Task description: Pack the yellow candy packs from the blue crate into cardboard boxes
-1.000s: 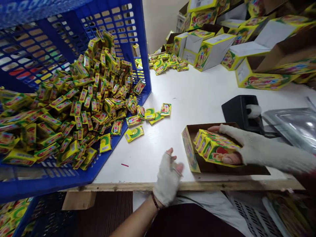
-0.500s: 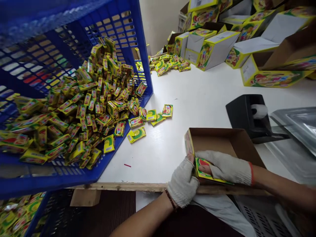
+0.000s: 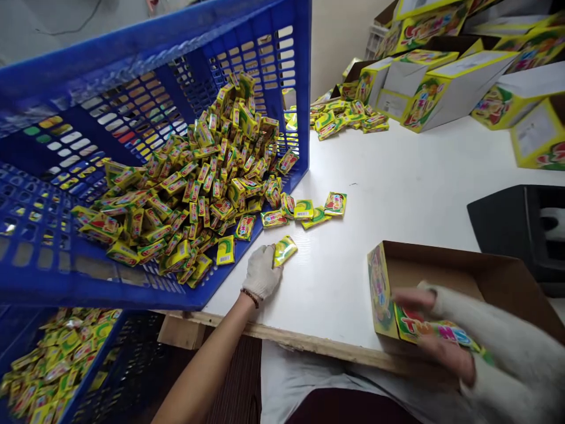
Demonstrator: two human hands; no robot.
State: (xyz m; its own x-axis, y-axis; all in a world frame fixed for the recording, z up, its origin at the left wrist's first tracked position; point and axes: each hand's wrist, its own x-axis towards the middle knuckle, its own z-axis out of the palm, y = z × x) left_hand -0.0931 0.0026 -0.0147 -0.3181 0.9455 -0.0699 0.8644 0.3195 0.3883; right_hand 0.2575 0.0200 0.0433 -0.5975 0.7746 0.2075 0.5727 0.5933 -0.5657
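Note:
My left hand (image 3: 262, 272), in a white knit glove, is closed on a small yellow-green packet (image 3: 285, 249) on the white table, just in front of the tilted blue crate (image 3: 145, 106). The crate spills a heap of yellow packets (image 3: 194, 176) onto the table. At the near right, my gloved right hand (image 3: 445, 333) rests with its fingers curled over the packets lying in the open cardboard box (image 3: 450, 277). The box has a printed yellow side and stands at the table's front edge.
Loose packets (image 3: 309, 209) lie by the crate's mouth. Yellow printed cartons (image 3: 441, 82) and another pile of packets (image 3: 344, 115) stand at the back. A black tape dispenser (image 3: 521, 227) sits at the right. A lower blue crate (image 3: 53, 359) holds more packets.
My left hand has left the box and reached left to the crate's mouth, closing on a packet. My right hand stays on the packets in the box. The view has shifted left.

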